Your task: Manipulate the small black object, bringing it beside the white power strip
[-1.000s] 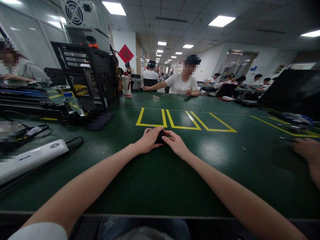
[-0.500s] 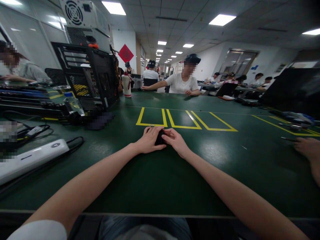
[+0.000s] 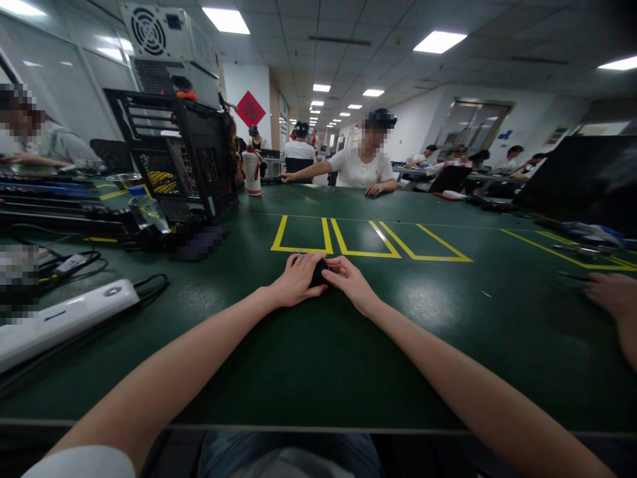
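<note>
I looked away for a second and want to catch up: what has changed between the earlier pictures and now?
Very little. Across the table, the co-worker's bent-arm hand seems slightly lower. Nothing was visibly taken up or let go: the left hand and right hand still have the small black object between them, near the yellow tape outlines.

A green table (image 3: 318, 372) — yellow tape outlines (image 3: 365, 253) across the middle, a small black object (image 3: 319, 273) just nearer, a white corded unit (image 3: 89, 315) near left — black computer case (image 3: 199, 156) and cup (image 3: 253, 174) far left.
</note>
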The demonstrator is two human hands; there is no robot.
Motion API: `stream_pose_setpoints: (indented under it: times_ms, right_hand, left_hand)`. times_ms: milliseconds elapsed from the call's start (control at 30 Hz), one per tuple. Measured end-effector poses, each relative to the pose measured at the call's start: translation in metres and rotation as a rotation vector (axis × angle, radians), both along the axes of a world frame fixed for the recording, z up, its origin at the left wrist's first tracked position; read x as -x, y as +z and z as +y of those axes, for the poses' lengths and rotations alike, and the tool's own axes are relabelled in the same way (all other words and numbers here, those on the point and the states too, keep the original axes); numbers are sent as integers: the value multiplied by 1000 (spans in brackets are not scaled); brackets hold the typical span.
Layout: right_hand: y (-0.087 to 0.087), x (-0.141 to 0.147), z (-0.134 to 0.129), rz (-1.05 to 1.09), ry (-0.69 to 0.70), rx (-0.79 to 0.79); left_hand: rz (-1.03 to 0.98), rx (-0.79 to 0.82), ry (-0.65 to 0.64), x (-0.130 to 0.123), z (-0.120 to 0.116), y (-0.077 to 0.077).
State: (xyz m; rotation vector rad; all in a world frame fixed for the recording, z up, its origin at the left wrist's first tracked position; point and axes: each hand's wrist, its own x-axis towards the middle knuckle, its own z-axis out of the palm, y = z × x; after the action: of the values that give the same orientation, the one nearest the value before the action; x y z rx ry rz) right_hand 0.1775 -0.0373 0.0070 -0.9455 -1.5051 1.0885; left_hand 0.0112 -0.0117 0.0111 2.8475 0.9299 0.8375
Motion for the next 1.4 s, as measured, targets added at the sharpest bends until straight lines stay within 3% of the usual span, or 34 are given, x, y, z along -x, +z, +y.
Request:
stream_pose_setpoints:
  times_ms: [233, 600, 767, 1033, 1400]
  right_hand:
    - [-3, -1, 4, -46, -24, 27]
    - [-3, 2, 0, 11, -18, -23]
    - [-6, 1, 4, -14, -59, 41]
    - [0, 1, -2, -18, 8, 23]
    - [-5, 0, 5, -34, -30, 54]
  left_hand:
    - [1, 7, -7, 1, -1, 3]
    - [-26, -12, -3, 0, 6, -5]
    - [-25, -12, -3, -1, 6, -5]
    - [-33, -14, -2, 0, 6, -5]
    - [-42, -5, 2, -2, 4, -5]
